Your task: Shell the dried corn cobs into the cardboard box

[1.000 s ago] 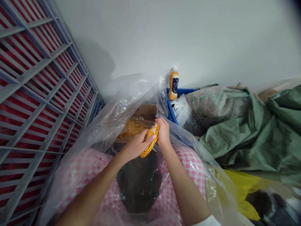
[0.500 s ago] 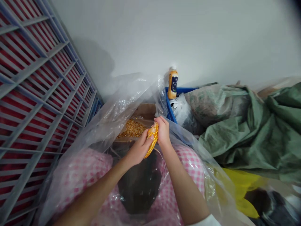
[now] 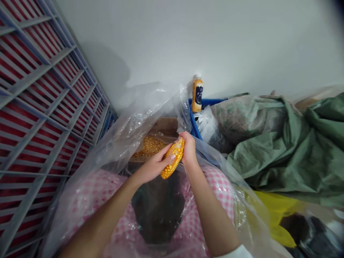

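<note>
Between my hands is a yellow corn cob (image 3: 174, 161), tilted with its upper end to the right and partly stripped of kernels on its upper left side. My left hand (image 3: 154, 166) grips it from the left, thumb pressed on the kernels near the stripped patch. On the other side my right hand (image 3: 189, 147) is closed around the upper end. Loose corn kernels (image 3: 152, 146) lie in a heap beyond my hands, inside a clear plastic sheet (image 3: 120, 143) that also spreads over my lap.
Stacked plastic crates (image 3: 48, 96) rise on the left. Against the wall stands a bottle (image 3: 197, 94) by a blue bin (image 3: 195, 125) holding plastic bags. A full woven sack (image 3: 244, 114) and green cloth (image 3: 274, 161) lie to the right, with a yellow bag (image 3: 276, 211) below.
The corn cob has turned in my hands, so more of its stripped side shows. My left hand has shifted slightly left and my right hand slightly right.
</note>
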Action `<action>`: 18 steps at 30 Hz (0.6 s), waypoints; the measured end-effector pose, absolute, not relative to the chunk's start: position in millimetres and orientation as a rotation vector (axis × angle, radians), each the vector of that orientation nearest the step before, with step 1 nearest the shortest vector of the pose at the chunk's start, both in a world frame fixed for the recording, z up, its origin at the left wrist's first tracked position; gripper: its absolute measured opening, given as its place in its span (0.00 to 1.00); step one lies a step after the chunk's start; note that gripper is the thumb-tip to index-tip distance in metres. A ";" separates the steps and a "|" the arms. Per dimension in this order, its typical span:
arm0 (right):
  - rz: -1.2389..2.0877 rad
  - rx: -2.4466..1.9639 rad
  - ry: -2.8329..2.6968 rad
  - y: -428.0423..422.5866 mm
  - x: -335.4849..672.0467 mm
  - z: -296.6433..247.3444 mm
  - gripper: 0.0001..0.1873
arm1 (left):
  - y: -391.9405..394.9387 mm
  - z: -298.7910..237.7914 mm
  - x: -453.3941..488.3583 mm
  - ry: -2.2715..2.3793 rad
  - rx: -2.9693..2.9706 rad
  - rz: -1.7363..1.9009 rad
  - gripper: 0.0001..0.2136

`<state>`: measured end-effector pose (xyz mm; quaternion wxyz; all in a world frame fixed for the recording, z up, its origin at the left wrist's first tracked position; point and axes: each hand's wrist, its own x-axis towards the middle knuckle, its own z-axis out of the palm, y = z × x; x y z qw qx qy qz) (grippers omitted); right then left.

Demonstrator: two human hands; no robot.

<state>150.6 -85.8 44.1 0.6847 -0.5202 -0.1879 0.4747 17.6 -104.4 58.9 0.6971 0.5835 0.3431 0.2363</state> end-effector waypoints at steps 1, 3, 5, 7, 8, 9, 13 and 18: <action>1.061 -1.167 -0.429 -86.1 150.5 44.2 0.10 | -104.8 57.3 18.3 0.776 1.318 0.534 0.26; 1.039 -1.182 -0.445 -86.6 149.7 43.4 0.10 | -106.3 54.8 20.7 0.816 1.336 0.551 0.25; 1.026 -1.197 -0.451 -87.2 148.8 41.9 0.10 | -109.0 54.0 23.6 0.858 1.335 0.566 0.24; 1.013 -1.210 -0.459 -88.0 148.0 39.8 0.10 | -112.6 54.9 26.1 0.894 1.326 0.586 0.23; 1.003 -1.220 -0.467 -88.4 147.7 38.8 0.10 | -114.4 55.4 27.2 0.906 1.323 0.597 0.22; 0.989 -1.233 -0.477 -88.8 147.5 37.9 0.10 | -116.2 55.7 28.0 0.915 1.323 0.607 0.22; 0.942 -1.299 -0.521 -90.3 147.0 35.4 0.10 | -121.0 52.3 30.1 0.947 1.316 0.620 0.21; 0.898 -1.345 -0.576 -92.1 144.7 32.9 0.10 | -121.7 42.6 31.8 0.975 1.282 0.658 0.19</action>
